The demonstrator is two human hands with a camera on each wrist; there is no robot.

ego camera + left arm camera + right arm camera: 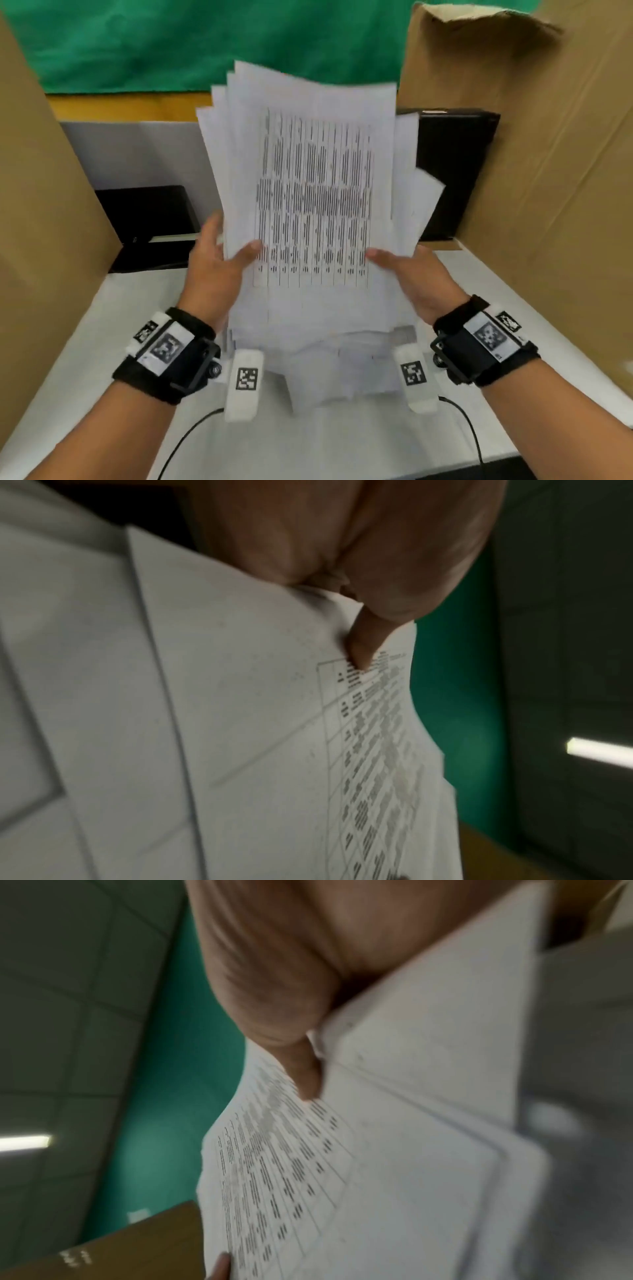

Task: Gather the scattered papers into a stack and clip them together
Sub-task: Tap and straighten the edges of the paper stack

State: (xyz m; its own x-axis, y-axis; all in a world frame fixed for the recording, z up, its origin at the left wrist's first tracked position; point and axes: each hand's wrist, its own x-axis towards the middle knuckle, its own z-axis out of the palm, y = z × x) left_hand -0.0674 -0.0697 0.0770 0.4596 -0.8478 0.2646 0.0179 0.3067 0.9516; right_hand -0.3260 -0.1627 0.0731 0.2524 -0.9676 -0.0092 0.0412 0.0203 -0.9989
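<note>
Both hands up off the table, a loose sheaf of papers (pixel 308 205) between them. Left hand (pixel 214 270) grips the sheaf's left edge: thumb flat across the front sheet, fingers behind and out of sight. Right hand (pixel 416 281) mirrors it on the right edge, thumb lying on the printed face, fingers hidden behind. Both wrist views confirm a thumb tip pressed on the print.

Papers: thin white sheets, front one printed with a ruled table of dark blurred text. Edges not squared; corners fan out past both hands and above them, and the lower ends hang below the wrists, rumpled. The sheaf tilts back away from the person.

Below the hands, a white smooth tabletop (pixel 102 342). Brown corrugated cardboard walls (pixel 548 171) stand beyond each hand. Black box (pixel 455 171) behind the right hand, another black flat object (pixel 147 212) beyond the left. Green cloth (pixel 171 44) hangs farther back.
</note>
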